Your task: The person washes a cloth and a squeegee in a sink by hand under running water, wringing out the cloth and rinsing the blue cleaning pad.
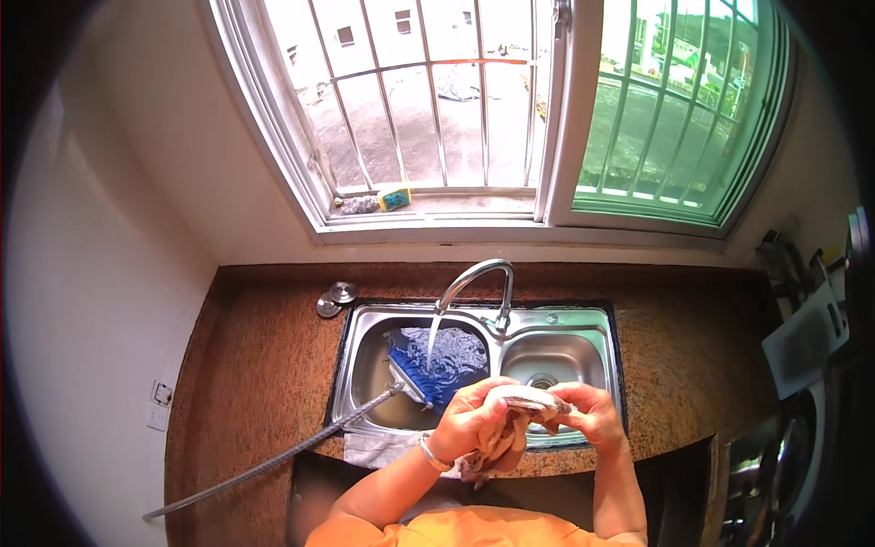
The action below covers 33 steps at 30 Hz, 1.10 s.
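Observation:
A crumpled, stained cloth point(504, 437) in beige, white and brown hangs between my two hands in front of the sink. My left hand point(472, 417) grips its left side, with a bracelet on that wrist. At the cloth's right end, the fingers of my right hand point(593, 414) pinch it. A blue-bristled brush head point(410, 376) lies in the water of the left basin point(366, 410), and its long grey handle point(287, 455) slants out over the counter to the left. Water runs from the curved chrome faucet point(478, 269) into that basin.
The right basin point(547, 349) lies partly behind my hands. Two metal sink strainers point(335, 299) rest at the back left. A grey cloth point(383, 450) drapes over the front edge. A sponge point(395, 198) sits on the barred window's sill. A white cutting board point(806, 342) leans at right.

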Motion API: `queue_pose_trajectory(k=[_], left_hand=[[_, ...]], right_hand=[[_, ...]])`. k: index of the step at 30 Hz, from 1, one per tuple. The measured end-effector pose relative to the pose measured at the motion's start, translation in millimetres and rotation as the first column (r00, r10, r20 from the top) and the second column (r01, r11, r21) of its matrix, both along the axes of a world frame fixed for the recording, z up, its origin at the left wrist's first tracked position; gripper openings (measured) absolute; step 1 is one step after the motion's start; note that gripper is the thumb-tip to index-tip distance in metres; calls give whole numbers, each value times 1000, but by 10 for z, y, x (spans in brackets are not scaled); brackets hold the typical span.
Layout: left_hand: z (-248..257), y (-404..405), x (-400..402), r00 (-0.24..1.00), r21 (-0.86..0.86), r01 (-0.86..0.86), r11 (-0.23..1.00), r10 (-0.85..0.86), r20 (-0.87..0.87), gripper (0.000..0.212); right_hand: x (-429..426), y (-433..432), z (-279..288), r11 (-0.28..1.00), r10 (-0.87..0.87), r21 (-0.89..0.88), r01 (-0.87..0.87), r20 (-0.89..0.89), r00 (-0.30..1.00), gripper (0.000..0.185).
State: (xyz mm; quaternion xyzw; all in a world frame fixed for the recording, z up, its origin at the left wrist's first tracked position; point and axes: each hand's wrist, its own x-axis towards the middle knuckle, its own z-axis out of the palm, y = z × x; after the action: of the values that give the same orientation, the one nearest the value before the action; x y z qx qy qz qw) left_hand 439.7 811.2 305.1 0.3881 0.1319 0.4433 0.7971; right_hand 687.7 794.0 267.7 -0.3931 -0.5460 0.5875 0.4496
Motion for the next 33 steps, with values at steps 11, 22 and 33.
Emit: queue_pose_trajectory(k=[11, 22, 33], left_hand=[[-85, -861, -184, 834, 372, 11, 928, 197, -515, 95], [-4, -1690, -723, 684, 643, -116, 757, 530, -501, 32], [56, -2032, -396, 985, -80, -63, 995, 49, -168, 41]], right_hand=[[-928, -762, 481, 946, -324, -104, 307, -326, 888, 6], [-1313, -1603, 584, 958, -220, 191, 211, 26, 975, 6], [-825, -2297, 643, 915, -387, 146, 375, 60, 920, 7]])
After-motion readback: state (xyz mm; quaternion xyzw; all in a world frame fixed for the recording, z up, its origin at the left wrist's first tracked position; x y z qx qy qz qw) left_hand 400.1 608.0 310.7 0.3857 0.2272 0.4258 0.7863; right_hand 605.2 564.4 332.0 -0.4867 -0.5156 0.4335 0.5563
